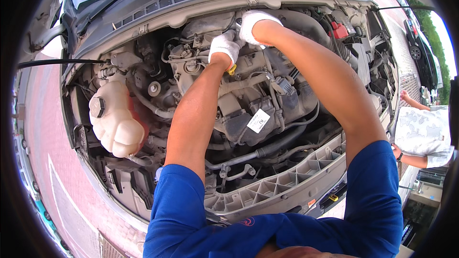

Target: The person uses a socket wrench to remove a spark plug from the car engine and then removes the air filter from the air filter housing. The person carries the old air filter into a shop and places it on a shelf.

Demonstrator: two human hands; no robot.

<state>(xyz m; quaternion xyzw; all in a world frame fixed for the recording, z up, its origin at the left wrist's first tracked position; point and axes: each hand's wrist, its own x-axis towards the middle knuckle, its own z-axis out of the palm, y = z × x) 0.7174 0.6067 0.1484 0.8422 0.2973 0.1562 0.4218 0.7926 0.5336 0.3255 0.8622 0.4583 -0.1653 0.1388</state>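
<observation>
Both hands wear white knit gloves and reach to the far side of a dusty car engine point(244, 67). My left hand point(224, 48) is curled in close to the engine's top, its fingertips hidden. Just beside it on the right, my right hand point(257, 25) is bent with its fingers closed. A small dark and metallic piece shows at its left edge, too little to name. What either hand grips is covered by the gloves. A yellow dipstick handle point(232, 70) sticks out just below my left wrist.
A cream coolant tank point(117, 119) with a black cap stands on the left. A white label point(258, 121) lies on the engine's front. The front crossmember point(287, 179) runs before me. A red terminal cover point(340, 30) sits back right. Another person point(423, 129) stands at the right.
</observation>
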